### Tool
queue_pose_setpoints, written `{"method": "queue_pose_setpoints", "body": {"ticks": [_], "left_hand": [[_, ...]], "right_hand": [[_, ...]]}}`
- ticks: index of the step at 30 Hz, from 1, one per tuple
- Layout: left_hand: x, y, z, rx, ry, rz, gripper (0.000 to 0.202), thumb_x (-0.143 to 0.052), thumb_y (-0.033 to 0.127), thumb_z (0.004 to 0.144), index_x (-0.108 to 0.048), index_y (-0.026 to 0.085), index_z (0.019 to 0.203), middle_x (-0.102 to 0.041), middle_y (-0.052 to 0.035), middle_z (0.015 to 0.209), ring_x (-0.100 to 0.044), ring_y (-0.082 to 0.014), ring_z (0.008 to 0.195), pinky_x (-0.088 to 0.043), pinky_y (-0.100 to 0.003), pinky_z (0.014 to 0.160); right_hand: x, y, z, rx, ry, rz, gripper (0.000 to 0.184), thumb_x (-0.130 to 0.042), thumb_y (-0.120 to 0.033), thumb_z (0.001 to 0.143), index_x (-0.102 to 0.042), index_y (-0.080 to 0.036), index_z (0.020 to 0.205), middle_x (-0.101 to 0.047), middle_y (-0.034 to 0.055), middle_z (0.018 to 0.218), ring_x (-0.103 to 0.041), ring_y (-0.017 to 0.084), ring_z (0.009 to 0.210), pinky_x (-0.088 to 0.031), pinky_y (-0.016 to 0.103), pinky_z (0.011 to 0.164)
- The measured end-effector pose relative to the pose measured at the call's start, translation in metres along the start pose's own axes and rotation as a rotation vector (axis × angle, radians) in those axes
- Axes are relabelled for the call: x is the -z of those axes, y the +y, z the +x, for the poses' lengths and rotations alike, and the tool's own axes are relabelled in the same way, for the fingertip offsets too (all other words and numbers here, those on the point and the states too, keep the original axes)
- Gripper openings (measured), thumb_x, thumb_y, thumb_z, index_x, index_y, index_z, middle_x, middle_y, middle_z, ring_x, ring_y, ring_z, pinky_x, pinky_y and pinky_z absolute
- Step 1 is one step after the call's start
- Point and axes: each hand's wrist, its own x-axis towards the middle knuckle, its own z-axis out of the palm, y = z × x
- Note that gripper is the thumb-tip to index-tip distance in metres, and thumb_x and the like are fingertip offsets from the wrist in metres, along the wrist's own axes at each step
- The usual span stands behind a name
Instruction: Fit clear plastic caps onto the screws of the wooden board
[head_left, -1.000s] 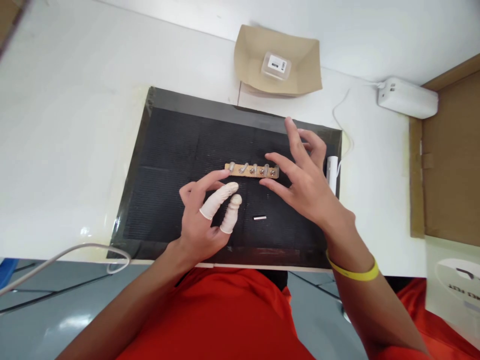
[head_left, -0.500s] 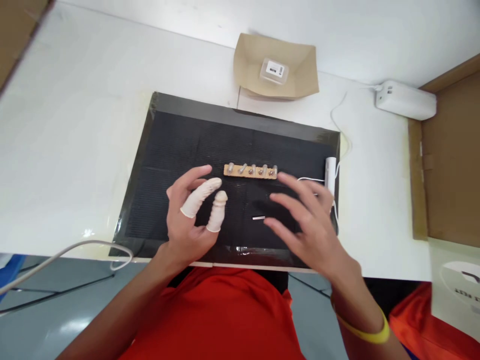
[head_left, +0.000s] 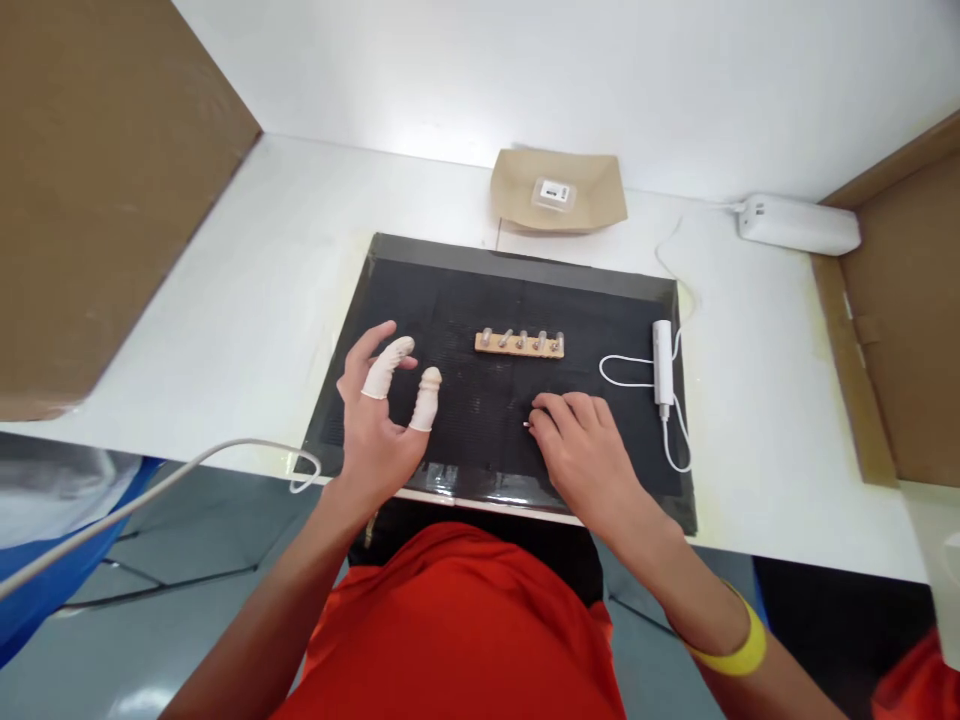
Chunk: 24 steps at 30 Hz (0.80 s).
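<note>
My left hand (head_left: 386, 425) hovers over the left part of the black mat (head_left: 442, 285), open and holding nothing. White rubber finger cots cover its thumb and one finger. My right hand (head_left: 585, 450) is closed low over the mat, fingertips pinched at a small silvery rod (head_left: 526, 424). Only one end of the rod shows; the fingers hide the rest. Beyond both hands, a narrow wooden strip (head_left: 513, 350) lies on the mat. Several short clear tube-like pieces stand or lean on it, with small reddish bits beside some of them.
A brown paper tray (head_left: 607, 205) at the back holds a clear plastic box (head_left: 553, 194) with a label. On the right lie a white stick-shaped device (head_left: 662, 362) with cables and a white power unit (head_left: 799, 225). Cardboard panels (head_left: 112, 180) stand at both sides.
My right hand has come down and closed its fingers at the small rod. My left hand stays open with nothing held. The view has tilted up and shifted left.
</note>
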Motion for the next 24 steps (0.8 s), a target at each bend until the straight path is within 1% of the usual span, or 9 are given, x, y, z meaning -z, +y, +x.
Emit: {"method": "queue_pose_setpoints", "body": {"ticks": [3,5,8,11,14,16,18,20,24], "left_hand": [[0.004,-0.001,-0.004,0.003,-0.005,0.008,0.037,-0.066,0.024,0.096,-0.057,0.024,0.131,-0.057,-0.0151,0.146,-0.070,-0.0205,0.101,-0.048,-0.049,0.110],[0.004,-0.003,-0.005,-0.015,0.003,0.008,0.037,-0.066,0.024,0.095,-0.056,0.023,0.130,-0.057,-0.0154,0.146,-0.070,-0.0196,0.098,-0.047,-0.048,0.109],[0.000,-0.007,-0.001,-0.022,-0.004,-0.001,0.037,-0.066,0.024,0.094,-0.056,0.022,0.130,-0.056,-0.0166,0.146,-0.071,-0.0199,0.098,-0.045,-0.048,0.108],[-0.010,-0.013,0.011,0.004,-0.030,-0.027,0.040,-0.066,0.026,0.093,-0.056,0.021,0.132,-0.055,-0.0189,0.147,-0.070,-0.0234,0.106,-0.044,-0.050,0.108],[-0.028,-0.018,0.028,0.079,-0.065,-0.079,0.040,-0.065,0.029,0.094,-0.057,0.019,0.131,-0.053,-0.0202,0.149,-0.070,-0.0242,0.106,-0.044,-0.054,0.109],[-0.042,-0.020,0.041,0.128,-0.063,-0.134,0.039,-0.065,0.031,0.094,-0.057,0.019,0.131,-0.050,-0.0211,0.153,-0.071,-0.0211,0.098,-0.043,-0.056,0.110],[-0.058,-0.022,0.055,0.150,-0.045,-0.191,0.038,-0.065,0.031,0.093,-0.058,0.019,0.129,-0.049,-0.0210,0.154,-0.071,-0.0176,0.089,-0.044,-0.054,0.110],[-0.074,-0.025,0.072,0.152,-0.025,-0.233,0.037,-0.066,0.031,0.092,-0.060,0.018,0.127,-0.051,-0.0203,0.152,-0.070,-0.0169,0.087,-0.046,-0.052,0.109],[-0.109,-0.033,0.114,0.137,-0.017,-0.264,0.039,-0.066,0.027,0.092,-0.060,0.016,0.129,-0.049,-0.0227,0.151,-0.069,-0.0209,0.097,-0.049,-0.047,0.107]], "right_hand": [[0.006,-0.014,0.003,-0.036,-0.069,-0.013,0.027,-0.048,0.001,0.092,-0.068,-0.013,0.102,-0.069,0.0136,0.097,-0.058,0.025,0.082,-0.042,0.037,0.066],[0.011,-0.018,0.004,-0.060,-0.111,-0.006,0.029,-0.046,0.003,0.090,-0.067,-0.014,0.101,-0.067,0.0123,0.093,-0.058,0.025,0.077,-0.038,0.036,0.060],[0.019,-0.013,0.003,-0.094,-0.152,0.043,0.032,-0.043,0.005,0.089,-0.064,-0.016,0.100,-0.066,0.0119,0.094,-0.061,0.025,0.081,-0.036,0.035,0.057],[0.023,0.001,-0.002,-0.138,-0.154,0.146,0.030,-0.043,0.003,0.090,-0.062,-0.017,0.103,-0.067,0.0123,0.101,-0.063,0.026,0.090,-0.038,0.033,0.059],[0.019,0.013,-0.010,-0.218,-0.111,0.305,0.021,-0.041,-0.014,0.102,-0.059,-0.019,0.113,-0.068,0.0113,0.109,-0.067,0.023,0.092,-0.045,0.032,0.067],[0.014,0.017,-0.017,-0.289,-0.061,0.431,0.026,-0.035,-0.024,0.106,-0.053,-0.019,0.126,-0.069,0.0095,0.106,-0.069,0.021,0.087,-0.050,0.032,0.072],[0.007,0.019,-0.023,-0.347,-0.009,0.560,0.034,-0.031,-0.030,0.108,-0.045,-0.017,0.136,-0.070,0.0066,0.096,-0.069,0.019,0.080,-0.052,0.032,0.073],[0.000,0.021,-0.026,-0.374,0.034,0.675,0.036,-0.030,-0.034,0.108,-0.044,-0.017,0.136,-0.067,0.0031,0.085,-0.066,0.017,0.074,-0.053,0.031,0.072],[-0.007,0.039,-0.013,-0.418,0.106,0.807,0.035,-0.030,-0.039,0.107,-0.047,-0.018,0.128,-0.061,-0.0003,0.076,-0.062,0.015,0.070,-0.052,0.029,0.069]]}}
